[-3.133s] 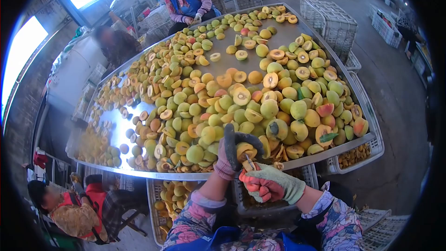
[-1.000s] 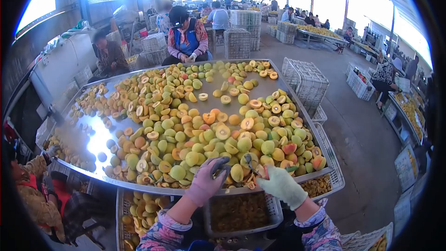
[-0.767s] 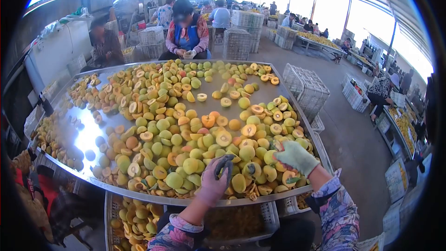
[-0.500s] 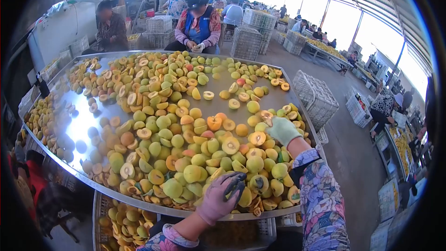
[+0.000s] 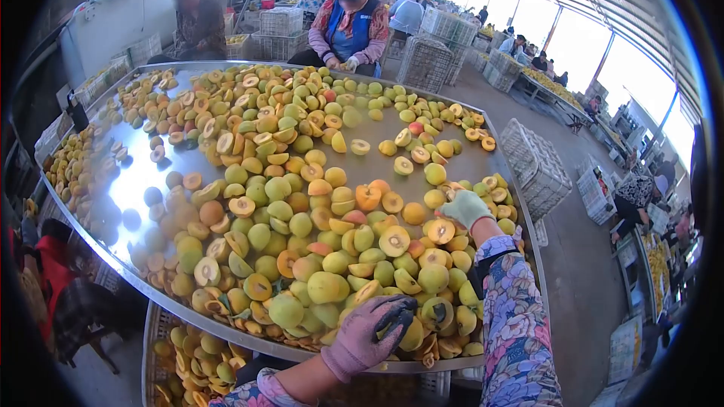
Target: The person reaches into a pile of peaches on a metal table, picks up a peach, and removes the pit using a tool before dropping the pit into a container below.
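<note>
Halved and whole yellow-green fruits (image 5: 328,287) cover much of a metal table (image 5: 143,181). My left hand (image 5: 369,334), in a pink glove with dark fingertips, rests at the near edge of the pile, its fingers curled; whatever they may hold is hidden. Farther off on the right, my right hand (image 5: 465,209), in a pale green glove, reaches into the fruit near a cut half (image 5: 440,231). Its fingertips are at the fruit, and I cannot make out a grip.
Across the table sits a person in a blue vest (image 5: 360,30), with another person (image 5: 197,21) at the left. White crates (image 5: 537,168) stand beyond the right edge. A crate of fruit (image 5: 197,358) lies below the near edge.
The view has shifted, so the table and fruit appear farther right. The piece of fruit seen at my right fingertips earlier no longer shows there. My left hand remains near the front edge.
</note>
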{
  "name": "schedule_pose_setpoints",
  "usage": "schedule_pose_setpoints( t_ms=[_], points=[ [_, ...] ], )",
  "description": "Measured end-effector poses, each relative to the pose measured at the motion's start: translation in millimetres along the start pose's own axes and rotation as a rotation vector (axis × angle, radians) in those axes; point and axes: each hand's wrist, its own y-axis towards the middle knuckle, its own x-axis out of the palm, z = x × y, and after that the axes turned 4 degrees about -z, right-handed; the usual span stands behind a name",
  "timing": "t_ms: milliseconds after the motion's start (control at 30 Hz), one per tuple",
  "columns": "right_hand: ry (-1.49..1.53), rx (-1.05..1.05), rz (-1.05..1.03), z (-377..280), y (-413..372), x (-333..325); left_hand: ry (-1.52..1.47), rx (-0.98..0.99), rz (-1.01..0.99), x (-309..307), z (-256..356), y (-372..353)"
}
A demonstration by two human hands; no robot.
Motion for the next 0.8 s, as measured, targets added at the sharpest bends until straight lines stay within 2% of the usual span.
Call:
schedule_pose_setpoints(
  t_ms=[33,100,133,167,233,267,300,333,367,500,600,633,700,767,800],
  points=[
    [-0.010,0.011,0.003,12,-1,-3,-0.030,-0.037,0.016,-1,1,0],
    [0.984,0.226,-0.337,13,-17,-26,-0.072,-0.065,0.030,-3,0,1],
    [1.148,0.182,-0.313,10,-32,-29,-0.033,-0.039,0.059,-3,-4,2],
    [1.142,0.183,-0.300,0,-54,-40,0.010,-0.011,0.086,-3,-5,4],
    [1.441,0.207,-0.428,-14,-89,-53,-0.011,-0.039,0.092,-2,-4,8],
    [1.443,0.206,-0.425,-16,-100,-54,-0.105,-0.070,0.152,2,-8,11],
    [1.535,0.120,-0.675,-18,-110,-52,-0.198,-0.107,0.210,6,-12,11],
    [1.617,0.031,-0.931,-20,-123,-49,-0.291,-0.088,0.178,6,-14,13],
    [1.689,0.040,-1.003,-27,-136,-45,-0.290,-0.096,0.173,7,-14,15],
    [1.760,0.106,-1.057,-51,-189,-39,-0.380,-0.071,0.108,7,-23,15],
    [1.619,0.073,-0.952,-68,-223,-46,-0.694,-0.177,-0.015,7,-21,17],
    [1.548,0.119,-0.831,-65,-230,-39,-0.697,-0.168,-0.022,7,-20,14],
    [1.286,0.094,-0.597,-73,-247,-49,-0.460,-0.113,-0.080,7,-15,11],
    [1.185,0.105,-0.542,-69,-248,-56,-0.403,-0.110,-0.059,7,-11,10],
    [1.005,0.152,-0.464,-65,-245,-59,-0.367,-0.125,-0.009,8,-13,9]
  ],
)
